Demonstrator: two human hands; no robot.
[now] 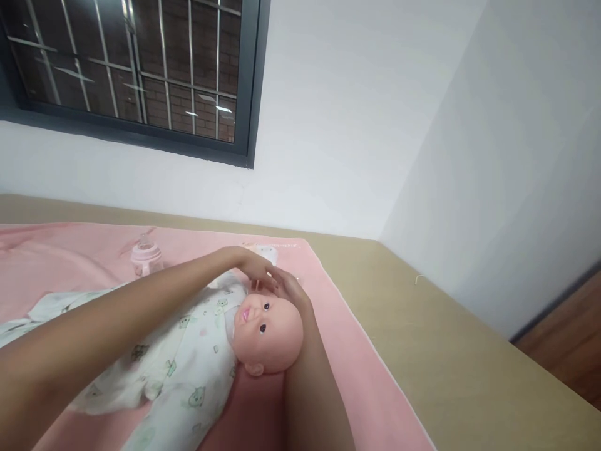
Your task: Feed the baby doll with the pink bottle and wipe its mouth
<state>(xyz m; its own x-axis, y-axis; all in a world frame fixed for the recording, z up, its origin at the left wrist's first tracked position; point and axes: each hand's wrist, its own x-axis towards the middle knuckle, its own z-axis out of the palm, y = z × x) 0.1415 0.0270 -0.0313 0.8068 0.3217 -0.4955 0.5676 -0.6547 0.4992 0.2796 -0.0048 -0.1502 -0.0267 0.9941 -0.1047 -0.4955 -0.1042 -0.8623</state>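
A bald baby doll (270, 335) lies on its back in a white suit (206, 344) with small green prints, its head toward the right. Across its body reaches my left arm, and my left hand (256, 264) is bent down beside the far side of the head, fingers curled. My right hand (292, 289) comes up round the top of the head and meets the left one there; its fingers are drawn together. Whatever lies between the fingertips is too small and too hidden to name. Behind my left forearm stands a pink-topped baby bottle (146, 257).
A pink blanket (375, 388) lies under the doll on a wood-coloured surface (399, 313). A pale printed item (267, 252) shows just behind my hands. White walls and a barred window (141, 75) close off the far side; a thin pale strip (417, 277) lies at right.
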